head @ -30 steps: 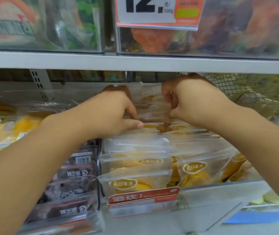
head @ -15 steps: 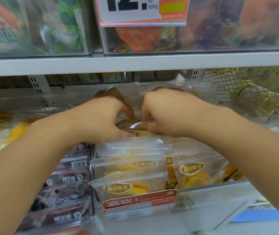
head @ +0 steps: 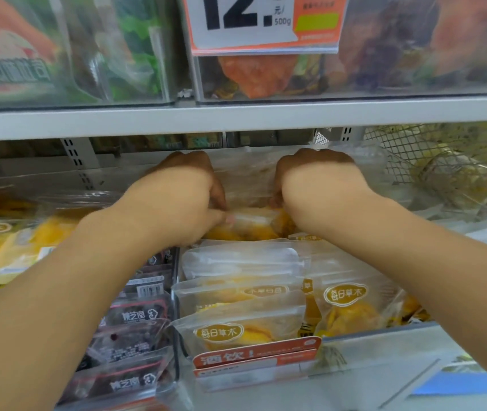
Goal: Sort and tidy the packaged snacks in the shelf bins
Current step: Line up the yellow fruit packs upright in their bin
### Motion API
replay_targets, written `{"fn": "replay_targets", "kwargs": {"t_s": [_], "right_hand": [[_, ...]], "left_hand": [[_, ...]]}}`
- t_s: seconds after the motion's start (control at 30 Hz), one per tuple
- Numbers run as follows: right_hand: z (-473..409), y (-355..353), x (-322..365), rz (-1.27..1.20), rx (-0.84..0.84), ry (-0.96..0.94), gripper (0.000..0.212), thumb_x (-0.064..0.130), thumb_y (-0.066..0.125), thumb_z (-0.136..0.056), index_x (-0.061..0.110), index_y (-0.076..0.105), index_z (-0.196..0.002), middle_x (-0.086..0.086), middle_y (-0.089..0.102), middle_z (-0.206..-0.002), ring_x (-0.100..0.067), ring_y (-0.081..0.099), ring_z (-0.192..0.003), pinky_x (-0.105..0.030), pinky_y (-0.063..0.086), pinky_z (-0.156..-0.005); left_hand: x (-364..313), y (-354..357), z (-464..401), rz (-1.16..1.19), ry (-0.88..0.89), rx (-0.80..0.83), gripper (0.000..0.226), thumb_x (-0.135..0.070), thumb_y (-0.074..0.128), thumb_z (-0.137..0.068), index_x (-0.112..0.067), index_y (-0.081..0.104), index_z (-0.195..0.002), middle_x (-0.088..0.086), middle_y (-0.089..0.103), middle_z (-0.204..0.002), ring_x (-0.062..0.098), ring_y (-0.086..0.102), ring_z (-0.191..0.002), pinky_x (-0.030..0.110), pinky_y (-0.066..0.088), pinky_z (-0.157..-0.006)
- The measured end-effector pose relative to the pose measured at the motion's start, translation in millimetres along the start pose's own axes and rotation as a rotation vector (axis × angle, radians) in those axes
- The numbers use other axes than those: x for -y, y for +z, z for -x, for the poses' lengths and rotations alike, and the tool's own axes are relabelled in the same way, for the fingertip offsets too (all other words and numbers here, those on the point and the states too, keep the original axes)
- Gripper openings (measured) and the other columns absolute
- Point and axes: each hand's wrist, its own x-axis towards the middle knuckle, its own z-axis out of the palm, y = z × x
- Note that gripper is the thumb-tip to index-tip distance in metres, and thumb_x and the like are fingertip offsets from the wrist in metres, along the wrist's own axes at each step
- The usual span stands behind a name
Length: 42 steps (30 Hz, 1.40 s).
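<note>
Since a second ago both hands have gone deeper into the middle bin and dropped lower; half a second ago they were nearly knuckle to knuckle, and now they sit apart with a clear pouch standing between them. The left hand (head: 183, 200) is curled over the near edge of a yellow snack pack (head: 248, 223) at the back of the stack, thumb along its top. The right hand (head: 316, 188) is curled at the pack's other end, beside the upright clear pouch (head: 245, 176). To my eye this means the rear pack is being seated in line behind the tidy front rows of yellow packs (head: 236, 330), so this bin looks close to sorted, while the dark packs (head: 135, 318) in the bin to its left lie untouched.

The fingertips of both hands are hidden behind the knuckles and plastic, so how firmly each one grips cannot be told. The upper bins are blurred, and the mesh basket (head: 443, 161) at far right is too hazy to read
</note>
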Motion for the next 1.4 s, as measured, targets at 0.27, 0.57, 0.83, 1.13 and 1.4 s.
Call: {"fn": "replay_targets", "kwargs": {"t_s": [0.27, 0.57, 0.83, 1.13, 1.4], "right_hand": [[-16.2, -4.9, -9.1, -0.439, 0.165, 0.119, 0.034, 0.019, 0.060, -0.096, 0.025, 0.057, -0.063, 0.004, 0.053, -0.068, -0.024, 0.058, -0.077, -0.026, 0.044, -0.071], [-18.1, 6.8, -3.3, -1.093, 0.497, 0.132, 0.049, 0.059, 0.056, -0.092, 0.022, 0.060, -0.124, -0.005, 0.067, -0.107, -0.021, 0.067, -0.089, -0.040, 0.060, -0.086], [-14.6, 3.0, -2.5, -0.402, 0.307, -0.168, 0.046, 0.028, 0.081, -0.080, 0.024, 0.063, -0.123, 0.004, 0.066, -0.107, -0.016, 0.062, -0.094, -0.026, 0.050, -0.078], [-9.8, 5.5, -19.2, -0.909, 0.273, 0.158, 0.017, -0.013, 0.068, -0.082, 0.003, 0.072, -0.084, -0.009, 0.072, -0.077, -0.021, 0.071, -0.067, -0.039, 0.063, -0.071], [-13.7, 16.4, -5.8, -1.274, 0.219, 0.277, 0.036, -0.023, 0.058, -0.085, 0.009, 0.072, -0.093, -0.011, 0.072, -0.096, -0.024, 0.073, -0.083, -0.035, 0.063, -0.067]], "left_hand": [[8.5, 10.5, -11.9, 0.191, -0.034, -0.109, 0.015, -0.029, 0.069, -0.092, -0.038, 0.061, -0.084, -0.010, 0.063, -0.094, 0.015, 0.060, -0.086, 0.028, 0.048, -0.080], [8.4, 5.7, -1.4, 0.229, -0.046, -0.139, 0.027, -0.041, 0.071, -0.085, -0.027, 0.056, -0.068, -0.008, 0.058, -0.075, 0.011, 0.055, -0.071, 0.026, 0.039, -0.062], [7.3, 1.1, 5.7, 0.201, -0.043, -0.214, 0.031, -0.051, 0.078, -0.074, -0.034, 0.055, -0.063, -0.008, 0.053, -0.086, 0.017, 0.053, -0.081, 0.028, 0.039, -0.070], [16.6, -9.2, 16.6, 0.336, -0.036, -0.172, 0.015, -0.037, 0.080, -0.079, -0.029, 0.070, -0.072, -0.016, 0.066, -0.059, -0.005, 0.060, -0.060, 0.005, 0.037, -0.048], [15.2, -0.5, 30.0, 0.731, -0.020, -0.133, 0.015, -0.029, 0.078, -0.082, -0.021, 0.071, -0.072, -0.002, 0.070, -0.059, 0.006, 0.056, -0.048, 0.024, 0.046, -0.054]]}}
